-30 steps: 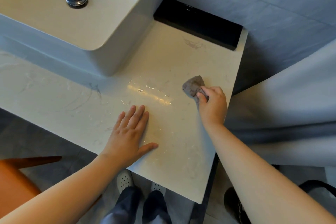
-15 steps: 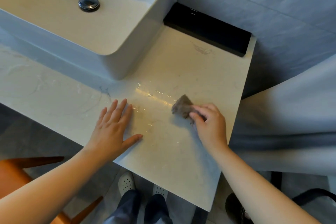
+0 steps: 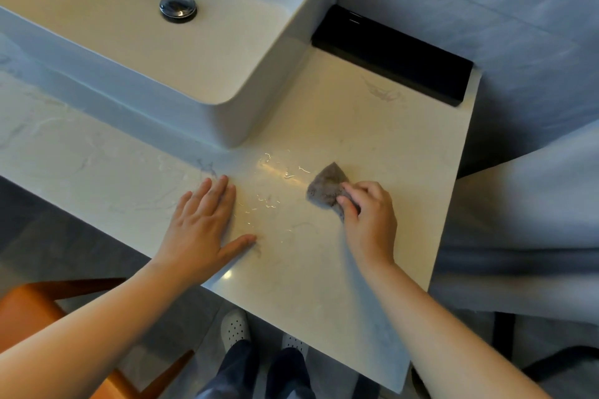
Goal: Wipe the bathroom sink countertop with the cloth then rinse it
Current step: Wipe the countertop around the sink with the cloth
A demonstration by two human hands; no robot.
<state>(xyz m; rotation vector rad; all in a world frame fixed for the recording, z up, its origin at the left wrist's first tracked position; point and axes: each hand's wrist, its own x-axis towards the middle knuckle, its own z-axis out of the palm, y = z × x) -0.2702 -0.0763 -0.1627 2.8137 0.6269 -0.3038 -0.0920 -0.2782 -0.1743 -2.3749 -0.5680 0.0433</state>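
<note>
A pale marble countertop [image 3: 372, 139] runs under a white vessel sink [image 3: 265, 81] with a chrome drain [image 3: 178, 7]. My right hand [image 3: 369, 220] presses a small grey cloth [image 3: 325, 186] flat on the counter, right of the sink's front corner. Wet streaks glint on the stone just left of the cloth. My left hand [image 3: 202, 227] lies flat on the counter near its front edge, fingers together, thumb out, holding nothing.
A black box [image 3: 392, 53] sits at the back of the counter against the grey wall. The counter ends at its right edge [image 3: 450, 210]. An orange chair [image 3: 35, 311] stands at lower left, and my shoes [image 3: 235, 329] show below the front edge.
My right hand slid the cloth leftward and toward me across the counter, then slightly back. My left hand shifted left along the front edge. The view rose to show more of the sink.
</note>
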